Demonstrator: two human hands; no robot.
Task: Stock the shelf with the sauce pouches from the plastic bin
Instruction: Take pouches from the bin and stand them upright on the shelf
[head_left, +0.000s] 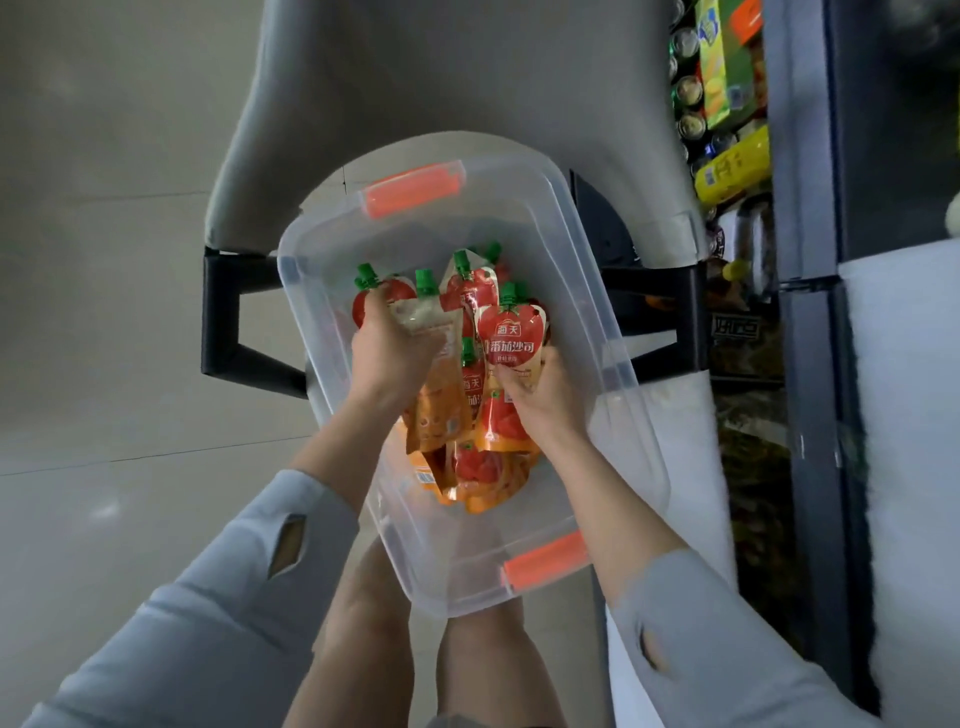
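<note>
A clear plastic bin (582, 291) with orange latches sits on a grey chair below me. Inside lie several red and orange sauce pouches (491, 457) with green caps. My left hand (389, 353) is down in the bin, closed around a bunch of pouches (415, 312) whose caps stick up past my fingers. My right hand (535, 395) grips the lower part of one upright pouch (511, 332) with a red tomato label. The shelf (727, 119) runs along the right edge of the view.
The grey chair (415, 78) has black armrests (223, 322) on both sides of the bin. The shelf holds cans, yellow and green packs and dark goods. A pale tiled floor (104, 260) spreads to the left. My legs show under the bin.
</note>
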